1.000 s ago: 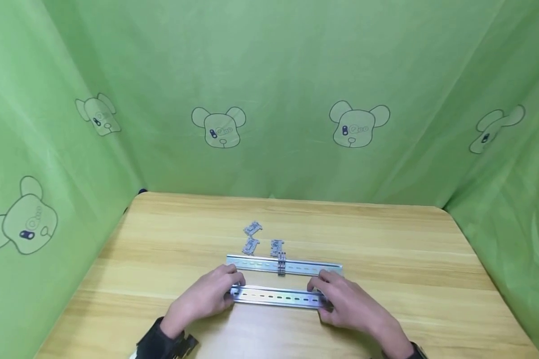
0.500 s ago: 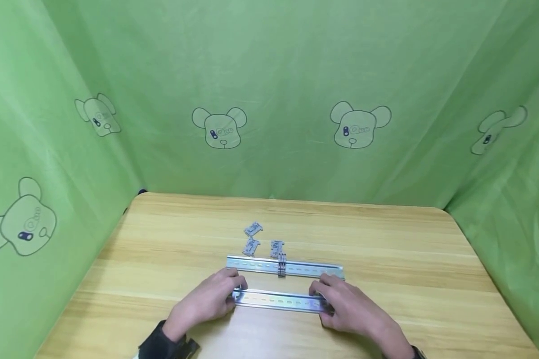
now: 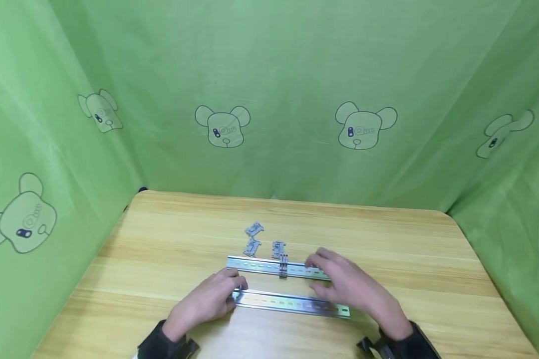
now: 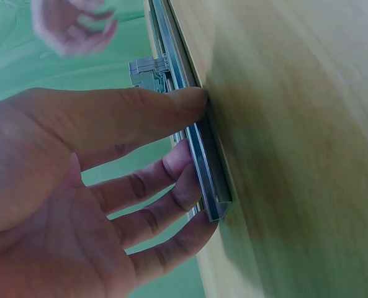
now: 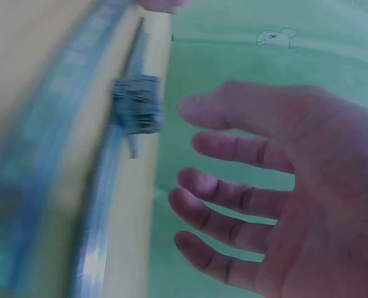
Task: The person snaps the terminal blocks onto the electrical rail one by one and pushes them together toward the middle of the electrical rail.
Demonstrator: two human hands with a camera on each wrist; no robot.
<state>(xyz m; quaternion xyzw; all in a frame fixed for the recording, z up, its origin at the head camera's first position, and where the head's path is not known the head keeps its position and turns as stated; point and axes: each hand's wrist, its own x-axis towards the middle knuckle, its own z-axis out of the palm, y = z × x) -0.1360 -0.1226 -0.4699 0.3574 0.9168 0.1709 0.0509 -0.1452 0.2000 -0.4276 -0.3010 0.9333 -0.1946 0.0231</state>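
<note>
- Right hand (image 3: 350,279): the main change. About 0.5 seconds ago it held the right end of the near metal strip (image 3: 292,304); it has now let go and moved up toward the right part of the far metal strip (image 3: 256,264). Fingers spread, nothing held – the right wrist view shows them apart from both strips.
- Left hand (image 3: 211,296): unchanged, pinching the left end of the near strip between thumb and fingers.
- Near strip: in front of the far strip, roughly parallel and apart from it. Its right end is uncovered. Whether it lies fully flat on the table (image 3: 408,239) cannot be told.
- Far strip: lies behind, with a grey clip stack (image 3: 283,267) across its middle. Count of clips in the stack not legible.
- Loose stock: 3 grey clips (image 3: 252,247) behind the far strip, seemingly untouched.
- Finding: in my judgement, placing of the near strip is close to finished; 1 hand steadies it, and the other is free for work.
</note>
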